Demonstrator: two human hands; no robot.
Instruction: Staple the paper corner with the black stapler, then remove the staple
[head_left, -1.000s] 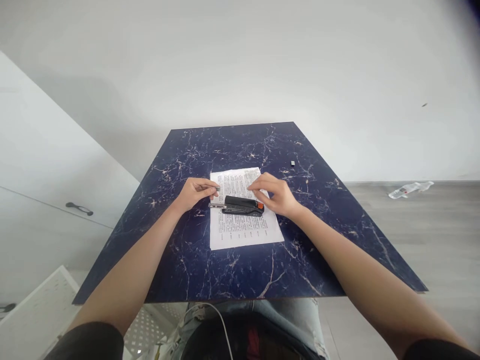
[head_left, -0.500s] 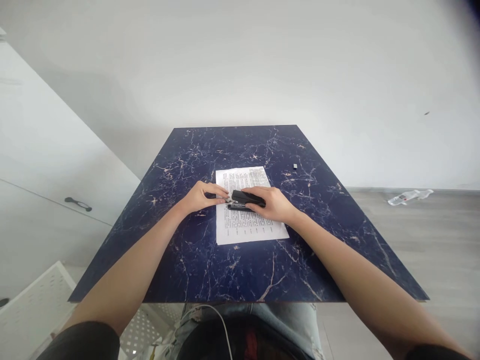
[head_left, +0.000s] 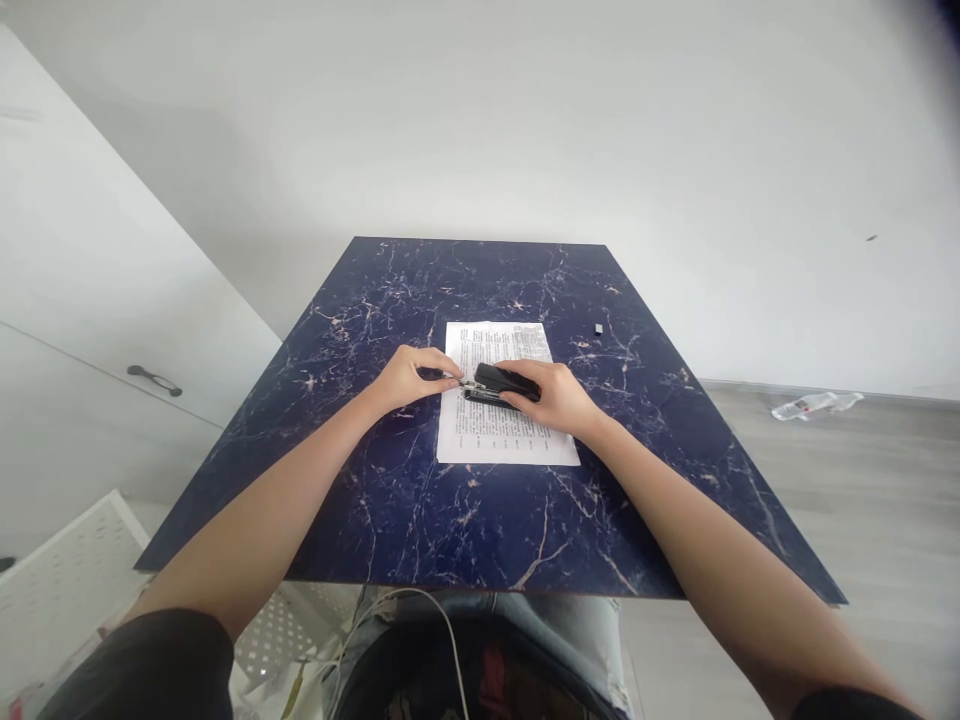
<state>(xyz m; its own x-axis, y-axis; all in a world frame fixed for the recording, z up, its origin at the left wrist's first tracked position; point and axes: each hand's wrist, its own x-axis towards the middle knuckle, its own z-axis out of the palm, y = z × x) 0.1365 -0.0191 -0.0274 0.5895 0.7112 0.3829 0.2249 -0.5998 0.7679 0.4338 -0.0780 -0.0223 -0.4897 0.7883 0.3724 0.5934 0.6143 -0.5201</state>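
Observation:
My right hand (head_left: 559,395) is wrapped around a black stapler (head_left: 491,378), which lies over a printed sheet of paper (head_left: 510,450). The stapler's top arm is lifted away from its base at the left end. My left hand (head_left: 412,378) comes in from the left with thumb and fingers pinched together at that end. A thin metallic bit shows between these fingertips and the stapler; it is too small to tell what it is. On the right part of the table sits a small grey block (head_left: 598,329).
The dark blue marbled table (head_left: 465,530) ends close to my lap. A white cable (head_left: 450,630) hangs in front of me. White perforated panels (head_left: 82,570) stand at lower left, beside a white cabinet (head_left: 82,350). Clear plastic packaging (head_left: 817,404) lies on the floor at right.
My left fingertips are still at the stapler's left end, where the thin metallic bit now shows more. My right hand keeps its hold on the stapler. The whole view has shifted slightly.

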